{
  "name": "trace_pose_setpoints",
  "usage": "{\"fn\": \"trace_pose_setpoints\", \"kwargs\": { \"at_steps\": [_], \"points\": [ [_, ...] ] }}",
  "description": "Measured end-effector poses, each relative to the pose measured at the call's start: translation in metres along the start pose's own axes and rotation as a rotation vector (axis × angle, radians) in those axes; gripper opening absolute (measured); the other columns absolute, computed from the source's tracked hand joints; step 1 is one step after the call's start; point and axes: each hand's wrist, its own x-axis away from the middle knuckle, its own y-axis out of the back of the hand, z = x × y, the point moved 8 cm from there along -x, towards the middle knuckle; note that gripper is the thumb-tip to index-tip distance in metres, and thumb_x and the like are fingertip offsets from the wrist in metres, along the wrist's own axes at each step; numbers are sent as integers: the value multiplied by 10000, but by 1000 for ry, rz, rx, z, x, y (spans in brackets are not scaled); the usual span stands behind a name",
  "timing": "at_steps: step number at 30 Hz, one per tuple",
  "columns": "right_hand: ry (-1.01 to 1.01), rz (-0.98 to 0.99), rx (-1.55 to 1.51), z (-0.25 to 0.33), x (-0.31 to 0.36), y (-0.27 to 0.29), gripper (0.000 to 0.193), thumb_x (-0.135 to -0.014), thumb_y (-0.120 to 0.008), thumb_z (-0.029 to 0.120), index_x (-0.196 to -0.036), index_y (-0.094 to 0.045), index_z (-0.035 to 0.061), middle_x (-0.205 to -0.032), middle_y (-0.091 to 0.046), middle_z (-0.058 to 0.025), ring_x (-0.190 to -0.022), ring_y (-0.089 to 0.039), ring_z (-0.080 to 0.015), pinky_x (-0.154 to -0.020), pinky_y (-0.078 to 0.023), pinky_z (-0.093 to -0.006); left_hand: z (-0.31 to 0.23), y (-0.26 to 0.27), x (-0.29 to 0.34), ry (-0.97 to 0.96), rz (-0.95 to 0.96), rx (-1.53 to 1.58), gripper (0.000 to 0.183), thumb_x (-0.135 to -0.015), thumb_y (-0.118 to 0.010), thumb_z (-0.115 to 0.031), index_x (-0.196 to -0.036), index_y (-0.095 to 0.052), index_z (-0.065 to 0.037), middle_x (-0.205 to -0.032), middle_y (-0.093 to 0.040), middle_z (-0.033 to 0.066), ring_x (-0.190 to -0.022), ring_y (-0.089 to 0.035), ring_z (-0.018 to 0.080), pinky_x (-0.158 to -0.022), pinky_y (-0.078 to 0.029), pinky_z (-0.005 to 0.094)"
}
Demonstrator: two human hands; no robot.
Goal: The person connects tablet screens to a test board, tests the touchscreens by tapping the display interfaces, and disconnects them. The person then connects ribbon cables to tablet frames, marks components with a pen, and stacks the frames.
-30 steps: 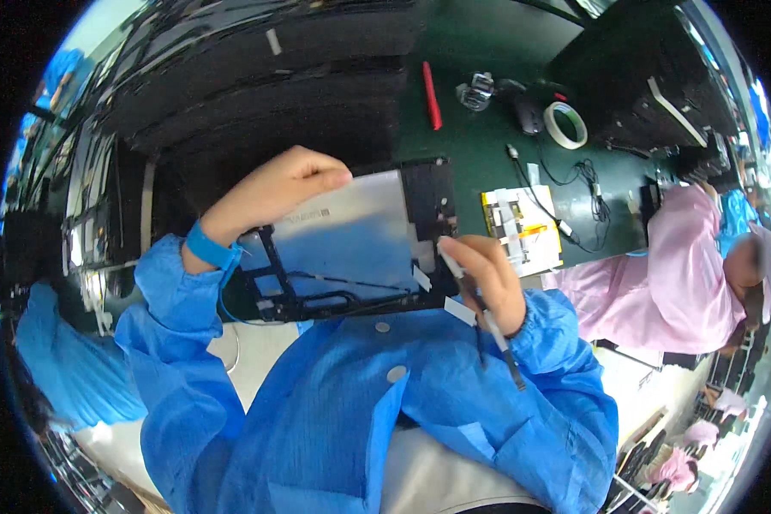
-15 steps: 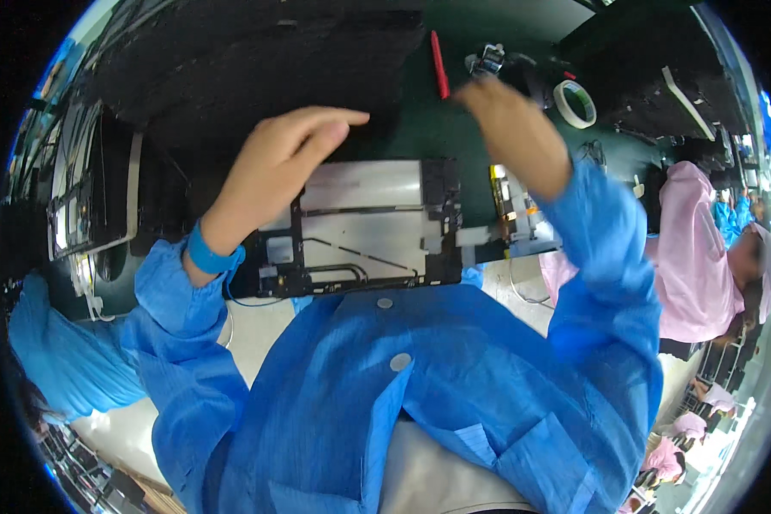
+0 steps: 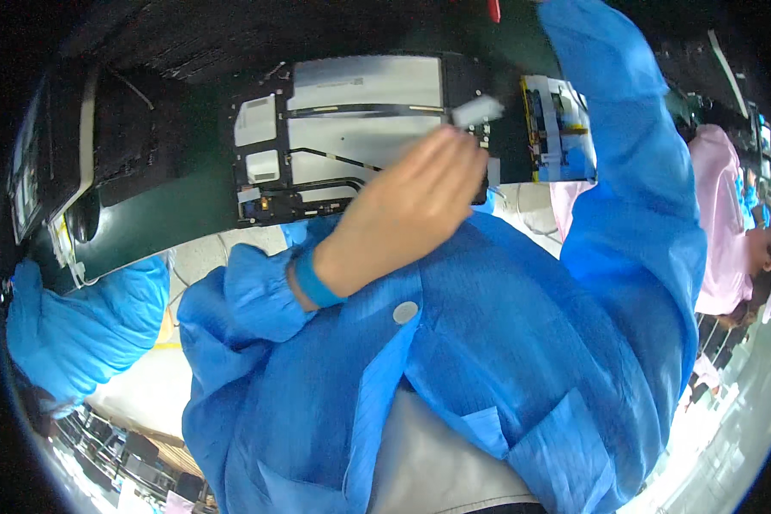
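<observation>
An opened tablet-like device (image 3: 364, 137), with silver battery cells in a black frame, lies at the table's near edge. My left hand (image 3: 411, 210), a blue band at its wrist, reaches over its lower right part. The fingers are pressed together and somewhat blurred. A small whitish, see-through tab (image 3: 478, 111) shows right at their tips, apparently pinched there, over the device's right edge. My right arm (image 3: 621, 111) stretches away to the far right, and its hand is beyond the upper edge of the picture.
Right of the device lies a second opened piece with a yellow-edged board (image 3: 561, 128). A red pen-like thing (image 3: 494, 8) shows at the top edge. Black equipment (image 3: 68, 146) stands at the left. A blue-sleeved person (image 3: 94, 325) sits left, a pink-clad person (image 3: 720, 206) right.
My left hand has swung right and nearer, from above the device to its right edge. My right hand has gone farther out of the picture. The view has shifted, so the device appears higher.
</observation>
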Motion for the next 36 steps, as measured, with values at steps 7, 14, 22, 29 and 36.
{"fn": "trace_pose_setpoints", "kwargs": {
  "at_steps": [7,14,22,29,36],
  "points": [
    [-189,-175,-1086,73,151,45,321,-918,-462,107,-1234,-491,61,-1034,-559,-79,-936,-627,-246,-748,-501,-321,36,7,35,226,21,43,558,-698,-694,-235,-1225,-565,-105,-1312,-522,-5,-1129,-508,165,-854,-396,310],
    [-299,-539,-1089,166,224,-30,334,-896,-560,282,-1051,-526,-13,-793,-595,-109,-625,-540,-126,-579,-433,-229,81,77,51,129,-160,361,419,-853,-548,-292,-1213,-583,-82,-1250,-581,68,-1041,-570,243,-883,-410,340],
    [-562,-519,-626,170,222,-50,256,-813,-694,81,-670,-487,33,-529,-510,-39,-487,-459,-72,-470,-367,-222,146,87,63,241,64,461,425,-878,-513,-288,-1241,-551,-69,-1274,-555,85,-1084,-544,244,-920,-388,344],
    [-580,-520,-582,163,224,-53,271,-847,-648,82,-653,-465,36,-507,-464,-34,-466,-386,-66,-443,-325,-231,152,61,48,270,100,518,432,-901,-482,-284,-1266,-523,-58,-1294,-532,100,-1121,-522,245,-953,-369,347],
    [-466,-531,-625,164,221,-55,264,-826,-653,64,-642,-466,41,-501,-477,-47,-443,-422,-84,-436,-340,-240,156,54,42,280,78,507,438,-924,-451,-280,-1291,-494,-47,-1315,-508,116,-1158,-499,246,-985,-350,350]
  ]
}}
